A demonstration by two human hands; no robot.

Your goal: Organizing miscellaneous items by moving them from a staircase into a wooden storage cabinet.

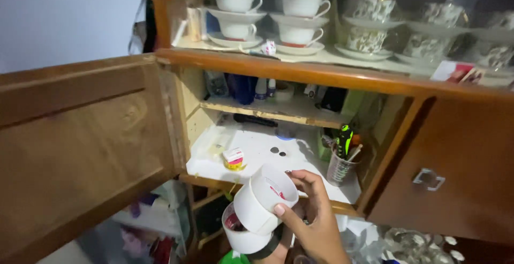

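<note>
The right hand [313,221] grips a stack of white tape rolls [257,208] in front of an open wooden cabinet [321,77], thumb on the upper roll's rim, fingers curled behind it. The upper roll is wide, tilted, showing its hollow core; a second white roll sits below, with a dark ring beneath. The left hand is out of view. On the white shelf [251,146] lies a small red-and-yellow tape roll [234,158]; a glass of pens [341,162] stands at the right.
</note>
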